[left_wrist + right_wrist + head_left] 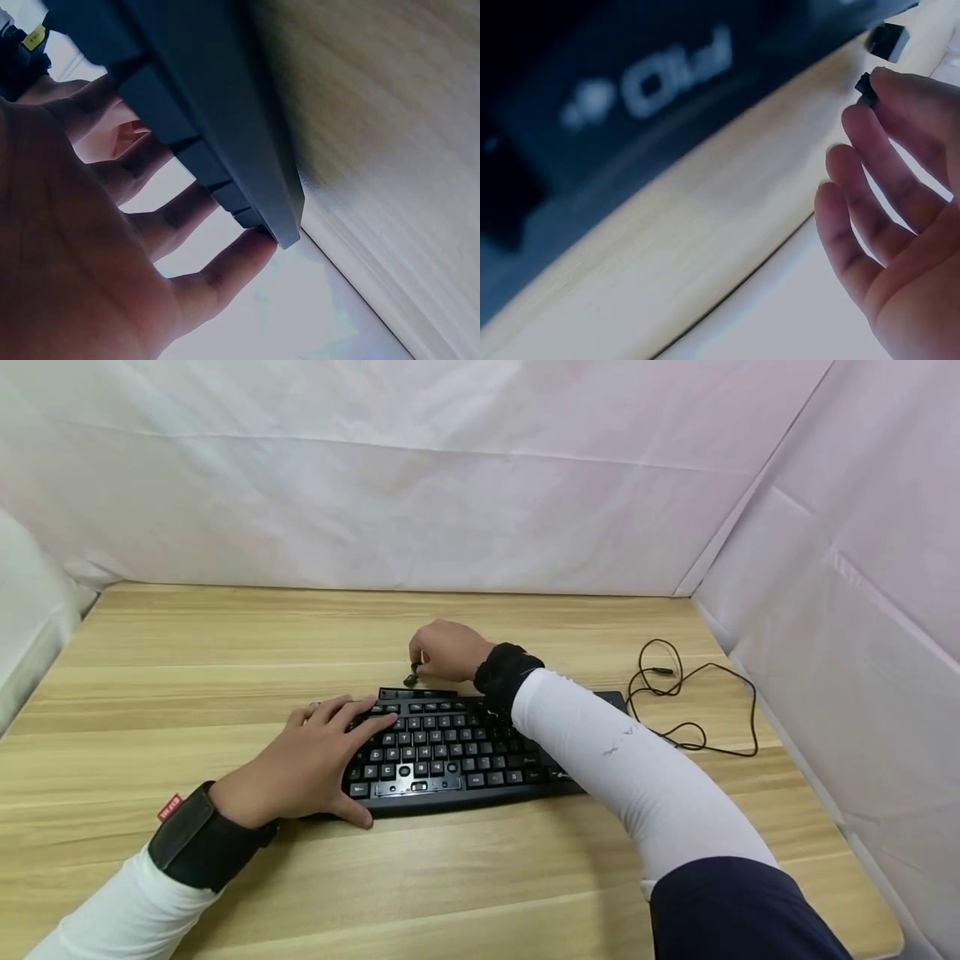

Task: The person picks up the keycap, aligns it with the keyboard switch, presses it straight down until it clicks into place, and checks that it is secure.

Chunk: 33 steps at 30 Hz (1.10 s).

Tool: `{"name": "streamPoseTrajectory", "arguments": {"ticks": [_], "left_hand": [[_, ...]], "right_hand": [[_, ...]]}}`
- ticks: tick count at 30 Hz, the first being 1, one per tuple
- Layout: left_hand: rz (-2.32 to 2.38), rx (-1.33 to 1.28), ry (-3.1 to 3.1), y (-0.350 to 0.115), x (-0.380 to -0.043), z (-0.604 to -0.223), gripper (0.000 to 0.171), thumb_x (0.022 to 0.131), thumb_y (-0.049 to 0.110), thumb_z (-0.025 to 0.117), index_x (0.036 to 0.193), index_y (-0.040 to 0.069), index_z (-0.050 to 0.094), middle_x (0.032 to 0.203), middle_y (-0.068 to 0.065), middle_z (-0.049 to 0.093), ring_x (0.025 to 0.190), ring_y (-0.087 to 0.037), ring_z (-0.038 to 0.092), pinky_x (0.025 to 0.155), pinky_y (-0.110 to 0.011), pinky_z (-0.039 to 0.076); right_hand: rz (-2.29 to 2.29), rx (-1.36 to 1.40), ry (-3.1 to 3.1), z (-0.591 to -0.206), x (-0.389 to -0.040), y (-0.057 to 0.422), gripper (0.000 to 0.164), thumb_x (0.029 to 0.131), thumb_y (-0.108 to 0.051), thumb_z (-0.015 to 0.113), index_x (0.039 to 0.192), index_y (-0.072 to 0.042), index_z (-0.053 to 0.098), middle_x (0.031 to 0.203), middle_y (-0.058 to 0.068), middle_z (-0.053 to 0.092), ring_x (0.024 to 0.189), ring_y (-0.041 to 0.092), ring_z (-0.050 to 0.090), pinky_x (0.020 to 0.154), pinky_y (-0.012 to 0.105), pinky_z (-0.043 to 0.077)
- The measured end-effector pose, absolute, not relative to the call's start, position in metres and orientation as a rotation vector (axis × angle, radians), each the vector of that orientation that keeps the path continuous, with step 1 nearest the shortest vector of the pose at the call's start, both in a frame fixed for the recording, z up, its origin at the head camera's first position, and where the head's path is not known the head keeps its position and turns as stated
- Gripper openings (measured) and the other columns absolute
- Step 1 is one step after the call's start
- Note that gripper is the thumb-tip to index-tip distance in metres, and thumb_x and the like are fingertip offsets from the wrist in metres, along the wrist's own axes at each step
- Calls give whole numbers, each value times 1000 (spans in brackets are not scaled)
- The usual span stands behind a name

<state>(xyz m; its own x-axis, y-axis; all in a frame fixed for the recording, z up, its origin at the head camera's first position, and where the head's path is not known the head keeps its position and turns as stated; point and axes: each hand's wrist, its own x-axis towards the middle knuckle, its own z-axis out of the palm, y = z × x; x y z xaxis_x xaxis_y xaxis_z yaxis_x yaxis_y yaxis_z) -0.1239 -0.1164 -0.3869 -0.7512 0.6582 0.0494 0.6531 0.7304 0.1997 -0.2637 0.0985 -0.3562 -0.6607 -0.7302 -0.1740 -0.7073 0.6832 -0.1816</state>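
A black computer keyboard (442,752) lies on the table, with a shiny bare strip (417,786) along its near side where no keycap sits. My left hand (307,764) rests spread on its left end, fingers over the keys and thumb at the near edge. In the left wrist view, the fingers (202,285) touch the keyboard's edge (217,112). Beyond the keyboard, my right hand (450,650) pinches a small black keycap (866,88) between thumb and forefinger. Another small black piece (889,41) lies on the table close by.
A long black strip (417,693) lies along the keyboard's far edge. To the right, a thin black cable (705,747) is loosely coiled with its plug (662,671) on the table. White cloth (405,518) hangs behind and on the right side of the wooden table (465,885).
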Motion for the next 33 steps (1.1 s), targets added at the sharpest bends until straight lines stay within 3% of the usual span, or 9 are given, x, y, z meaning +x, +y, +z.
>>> {"name": "streamPoseTrajectory", "arguments": {"ticks": [9, 22, 33], "left_hand": [[316, 1095, 2897, -118, -124, -386, 122, 47, 84, 63, 146, 17, 37, 147, -18, 33, 126, -40, 30, 88, -68, 34], [336, 1100, 2891, -122, -127, -386, 119, 50, 82, 64, 145, 16, 38, 148, -18, 32, 127, -39, 29, 88, -68, 34], [326, 1077, 2880, -122, -129, -381, 120, 50, 82, 64, 146, 17, 36, 149, -18, 30, 128, -39, 27, 89, -69, 33]], "right_hand": [[-178, -1348, 2762, -346, -235, 108, 13, 86, -18, 67, 97, -13, 73, 95, 0, 71, 89, 14, 60, 82, 31, 51], [-145, -1520, 2709, -341, -174, 110, 20, 88, -21, 64, 105, -15, 71, 100, -1, 68, 90, 10, 56, 79, 27, 51], [0, -1639, 2731, -353, -163, 114, 19, 89, -27, 63, 103, -18, 72, 88, -2, 67, 77, 11, 56, 72, 32, 51]]}}
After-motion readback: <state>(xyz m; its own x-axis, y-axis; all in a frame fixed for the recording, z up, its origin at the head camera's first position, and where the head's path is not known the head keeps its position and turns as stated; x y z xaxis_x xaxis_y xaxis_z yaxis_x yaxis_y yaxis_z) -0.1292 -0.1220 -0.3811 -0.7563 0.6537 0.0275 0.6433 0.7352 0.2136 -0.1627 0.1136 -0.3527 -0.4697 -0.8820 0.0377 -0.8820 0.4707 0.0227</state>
